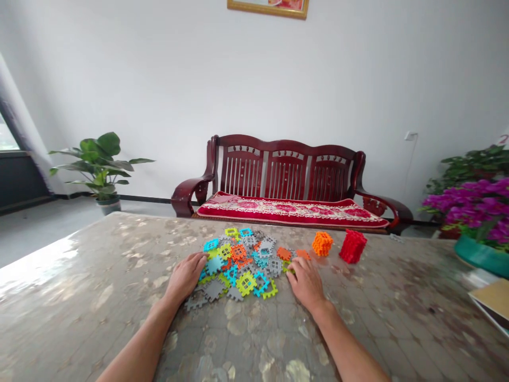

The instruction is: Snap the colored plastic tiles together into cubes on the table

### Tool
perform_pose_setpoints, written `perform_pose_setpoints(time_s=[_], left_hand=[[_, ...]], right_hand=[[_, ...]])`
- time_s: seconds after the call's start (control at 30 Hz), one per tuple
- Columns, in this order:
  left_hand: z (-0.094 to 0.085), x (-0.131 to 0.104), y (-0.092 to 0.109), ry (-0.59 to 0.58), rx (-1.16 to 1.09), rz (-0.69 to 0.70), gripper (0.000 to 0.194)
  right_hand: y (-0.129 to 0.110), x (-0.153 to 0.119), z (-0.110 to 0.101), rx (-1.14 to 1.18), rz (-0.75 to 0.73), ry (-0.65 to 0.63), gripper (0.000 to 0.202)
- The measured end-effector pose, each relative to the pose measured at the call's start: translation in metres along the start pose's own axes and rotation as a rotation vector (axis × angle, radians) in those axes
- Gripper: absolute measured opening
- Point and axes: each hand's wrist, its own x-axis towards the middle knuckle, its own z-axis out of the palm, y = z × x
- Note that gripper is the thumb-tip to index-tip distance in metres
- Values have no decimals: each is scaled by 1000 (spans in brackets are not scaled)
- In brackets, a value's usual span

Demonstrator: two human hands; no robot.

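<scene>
A loose heap of flat plastic interlocking building tiles (238,253) in grey, blue, lime green and orange lies on the table between my hands. My left hand (186,273) rests palm down at the heap's left edge, its fingers reaching the outer tiles. At the right edge lies my right hand (305,280), fingers loosely bent and apart beside a lime green tile and an orange tile (303,254). Neither hand visibly grips a tile. Beyond my right hand stand a stack of orange tiles (322,243) and a taller stack of red tiles (352,246).
A patterned cover lies over the table (119,297). On its right are a teal pot (479,254) of purple flowers (477,204) and a tan-topped box or book (493,300). Behind stands a dark red wooden bench (286,178); a potted plant (101,167) is at left.
</scene>
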Motion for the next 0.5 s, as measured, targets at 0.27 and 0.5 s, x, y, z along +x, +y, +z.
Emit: perform_pose_setpoints(time_s=[0.27, 0.5], left_hand=[[1, 1, -2, 14, 16, 10, 51], [3, 2, -4, 32, 24, 22, 50]], right_hand=[[10, 4, 10, 56, 100, 86, 28], [40, 9, 13, 210, 355, 148, 46]])
